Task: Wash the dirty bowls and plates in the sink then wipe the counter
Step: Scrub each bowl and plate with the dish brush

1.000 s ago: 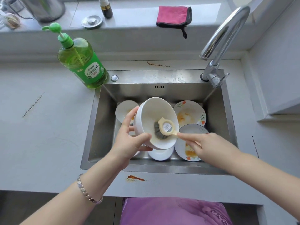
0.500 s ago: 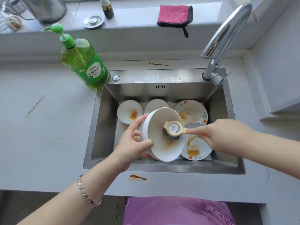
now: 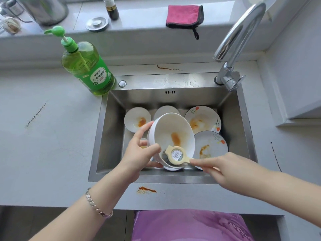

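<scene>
My left hand (image 3: pixel 139 153) grips a white bowl (image 3: pixel 171 134) by its rim, tilted over the steel sink (image 3: pixel 111 136); an orange smear shows inside it. My right hand (image 3: pixel 224 168) holds the handle of a cream dish brush (image 3: pixel 176 155), whose head rests against the bowl's lower inside edge. Under and around the bowl lie dirty dishes: a small white dish (image 3: pixel 137 121) at the left, a flowered plate (image 3: pixel 202 120) at the back right, and another stained plate (image 3: pixel 211 145) at the right.
A green dish-soap bottle (image 3: pixel 86 70) stands at the sink's back left corner. The faucet (image 3: pixel 232 49) arches over the right side. A pink cloth (image 3: pixel 184 16) lies on the sill. Orange stains (image 3: pixel 146 190) mark the counter in front of and behind the sink.
The brush head has slid from the middle of the bowl down to its near edge, uncovering the orange smear. The bowl has shifted slightly within my left hand.
</scene>
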